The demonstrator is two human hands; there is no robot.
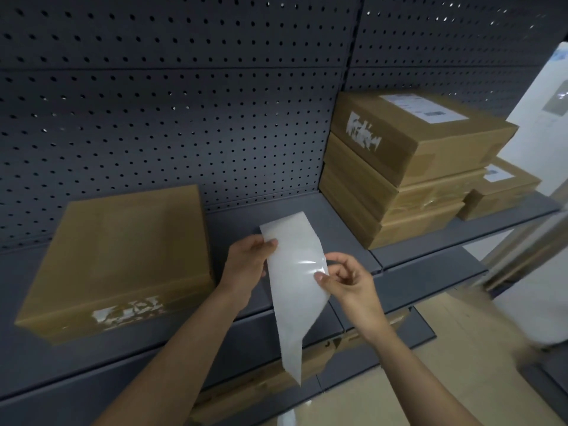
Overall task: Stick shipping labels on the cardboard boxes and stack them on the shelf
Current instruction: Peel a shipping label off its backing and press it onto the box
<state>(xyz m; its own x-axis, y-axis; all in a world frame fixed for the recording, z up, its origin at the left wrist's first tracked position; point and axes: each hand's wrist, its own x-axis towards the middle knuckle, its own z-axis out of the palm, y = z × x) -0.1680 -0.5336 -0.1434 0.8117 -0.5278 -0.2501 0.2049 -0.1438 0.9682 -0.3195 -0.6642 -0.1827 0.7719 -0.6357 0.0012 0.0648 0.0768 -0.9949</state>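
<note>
A long white label strip (292, 290) hangs in front of the grey shelf (430, 256). My left hand (249, 265) grips its upper left edge. My right hand (344, 281) pinches its right edge near a glossy curled spot. A flat cardboard box (123, 259) with no label on top lies on the shelf to the left of my hands. At the right stands a stack of several cardboard boxes (399, 179); the top one carries a white shipping label (425, 107).
A dark pegboard wall (184, 103) backs the shelf. A smaller labelled box (504, 192) sits behind the stack at the far right. Lower shelf edges and more cardboard (255, 392) show below my arms. A large white object (538, 133) stands at the right.
</note>
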